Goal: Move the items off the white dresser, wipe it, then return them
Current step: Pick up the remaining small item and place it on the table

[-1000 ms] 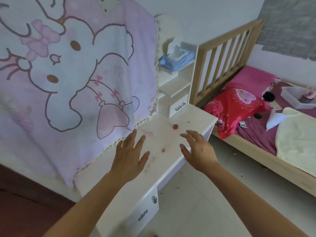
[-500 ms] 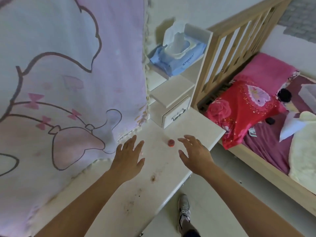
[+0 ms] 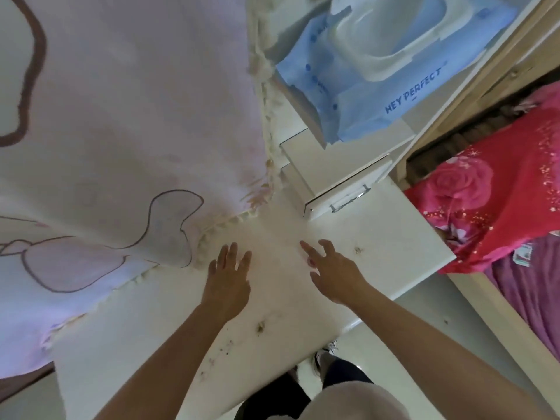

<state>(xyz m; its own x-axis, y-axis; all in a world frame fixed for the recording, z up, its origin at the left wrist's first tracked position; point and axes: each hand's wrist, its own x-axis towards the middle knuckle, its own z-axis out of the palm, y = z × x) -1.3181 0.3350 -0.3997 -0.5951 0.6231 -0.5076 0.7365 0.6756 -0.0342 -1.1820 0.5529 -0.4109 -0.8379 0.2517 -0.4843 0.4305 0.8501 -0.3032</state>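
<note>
The white dresser top (image 3: 394,256) lies below me, marked with several brown stains. My left hand (image 3: 228,280) hovers over its middle, fingers spread and empty. My right hand (image 3: 333,271) reaches just beside it with fingers apart over a small red item (image 3: 311,262), which shows only as a sliver under the fingers. A blue wet-wipe pack (image 3: 378,77) lies on the dresser's upper shelf with its white lid up. Below it sits a small drawer (image 3: 342,195) with a metal handle.
A pink cartoon-print blanket (image 3: 121,140) hangs over the left, its fringe touching the dresser. A wooden bed frame (image 3: 472,301) with red bedding (image 3: 485,201) stands at the right. My legs and shoe (image 3: 325,357) are on the floor below the dresser edge.
The view has moved closer and tilted down over the dresser. My right hand has moved forward over the red item, which is now mostly covered. My left hand stays spread.
</note>
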